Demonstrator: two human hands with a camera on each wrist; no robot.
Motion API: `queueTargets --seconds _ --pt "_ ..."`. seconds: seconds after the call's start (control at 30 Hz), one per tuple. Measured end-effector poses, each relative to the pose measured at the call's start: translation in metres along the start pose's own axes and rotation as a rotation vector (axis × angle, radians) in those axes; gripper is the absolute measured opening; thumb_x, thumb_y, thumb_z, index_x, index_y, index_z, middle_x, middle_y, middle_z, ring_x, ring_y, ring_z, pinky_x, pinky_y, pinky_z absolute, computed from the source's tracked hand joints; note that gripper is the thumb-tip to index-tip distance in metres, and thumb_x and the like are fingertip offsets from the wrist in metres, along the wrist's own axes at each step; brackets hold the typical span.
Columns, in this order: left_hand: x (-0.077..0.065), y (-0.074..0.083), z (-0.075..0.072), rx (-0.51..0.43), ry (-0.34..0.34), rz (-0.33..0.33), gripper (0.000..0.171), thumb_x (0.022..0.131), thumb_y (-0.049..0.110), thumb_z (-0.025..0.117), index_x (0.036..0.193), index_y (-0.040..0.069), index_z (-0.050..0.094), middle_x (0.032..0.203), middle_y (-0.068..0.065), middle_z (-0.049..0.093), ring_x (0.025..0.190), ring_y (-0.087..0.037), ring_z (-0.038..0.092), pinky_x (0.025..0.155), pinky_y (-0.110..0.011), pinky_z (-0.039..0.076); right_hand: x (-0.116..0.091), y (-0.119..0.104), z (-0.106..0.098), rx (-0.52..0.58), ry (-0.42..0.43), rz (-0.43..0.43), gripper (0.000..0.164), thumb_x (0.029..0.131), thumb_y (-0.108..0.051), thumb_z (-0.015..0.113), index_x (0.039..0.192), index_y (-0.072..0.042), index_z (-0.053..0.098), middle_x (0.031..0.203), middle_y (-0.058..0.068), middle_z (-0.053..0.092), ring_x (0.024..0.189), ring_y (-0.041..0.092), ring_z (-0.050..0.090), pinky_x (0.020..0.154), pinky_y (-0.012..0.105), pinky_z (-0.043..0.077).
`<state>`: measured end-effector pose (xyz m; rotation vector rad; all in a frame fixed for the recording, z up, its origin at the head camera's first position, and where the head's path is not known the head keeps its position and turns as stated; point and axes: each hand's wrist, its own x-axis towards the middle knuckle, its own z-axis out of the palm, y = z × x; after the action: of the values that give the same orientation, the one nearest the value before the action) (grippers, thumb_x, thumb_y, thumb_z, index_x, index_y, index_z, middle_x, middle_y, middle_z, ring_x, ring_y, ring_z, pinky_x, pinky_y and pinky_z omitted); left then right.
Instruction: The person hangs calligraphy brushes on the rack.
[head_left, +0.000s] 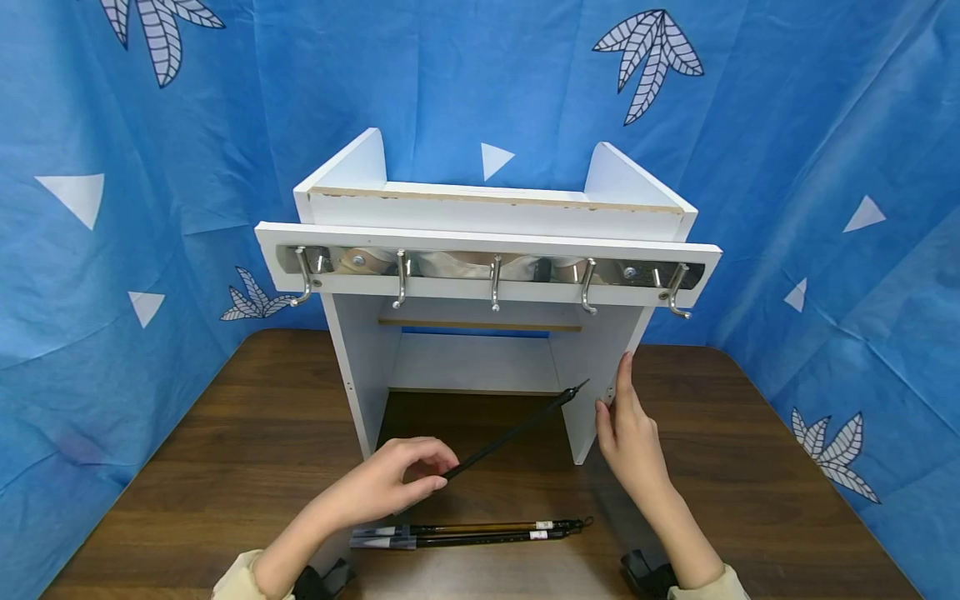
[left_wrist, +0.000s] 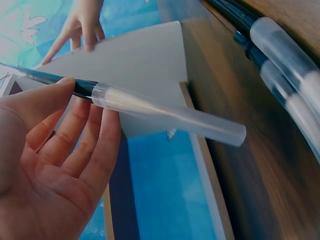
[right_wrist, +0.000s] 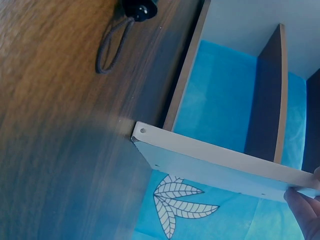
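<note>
My left hand (head_left: 401, 477) pinches a dark-handled calligraphy brush (head_left: 517, 429) between thumb and fingertips. The brush slants up to the right in front of the white shelf's opening. In the left wrist view, a clear plastic cap (left_wrist: 200, 123) covers its pale bristles. My right hand (head_left: 636, 437) holds the front edge of the right side panel (head_left: 587, 392), thumb and fingers on either side of it. The white shelf (head_left: 480, 218) stands upright on the table. Two more capped brushes (head_left: 480, 540) lie side by side on the table, caps to the left.
Across the shelf's front runs a white board (head_left: 450, 234) with a metal strip and several hooks (head_left: 495, 283). The brown wooden table (head_left: 225, 467) extends to both sides. Blue cloth (head_left: 465, 67) with leaf and triangle prints hangs behind and around it.
</note>
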<state>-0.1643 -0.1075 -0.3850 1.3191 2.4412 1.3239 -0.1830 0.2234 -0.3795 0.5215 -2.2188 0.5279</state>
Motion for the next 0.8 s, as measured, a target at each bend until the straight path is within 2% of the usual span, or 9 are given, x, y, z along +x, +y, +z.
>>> queueTargets --seconds 0.2,0.5,0.8 --pt "0.008 0.010 0.002 -0.051 0.007 -0.018 0.016 0.087 0.017 0.058 0.103 0.018 0.056 0.093 0.009 0.058 0.083 -0.005 0.056 0.069 -0.024 0.049 0.000 0.001 0.000 -0.003 0.005 -0.013 0.093 0.075 0.011 0.062 0.142 -0.007 0.000 0.106 0.025 0.050 0.047 0.010 0.040 0.041 0.028 0.041" --pt "0.018 0.021 0.005 -0.110 0.036 -0.013 0.016 0.086 0.020 0.059 0.101 0.020 0.056 0.092 0.004 0.059 0.083 -0.007 0.056 0.067 -0.023 0.050 0.000 0.001 0.000 0.004 0.004 -0.022 0.093 0.075 0.011 0.062 0.142 -0.007 0.000 0.098 0.022 0.051 0.047 0.008 0.038 0.041 0.025 0.039" --pt "0.027 0.031 0.006 -0.130 0.055 -0.035 0.016 0.085 0.021 0.060 0.100 0.022 0.056 0.092 0.008 0.058 0.085 -0.008 0.056 0.069 -0.023 0.050 -0.001 0.001 0.000 0.000 -0.011 -0.007 0.092 0.076 0.010 0.061 0.142 -0.006 -0.001 0.117 0.027 0.046 0.048 0.011 0.042 0.043 0.029 0.044"
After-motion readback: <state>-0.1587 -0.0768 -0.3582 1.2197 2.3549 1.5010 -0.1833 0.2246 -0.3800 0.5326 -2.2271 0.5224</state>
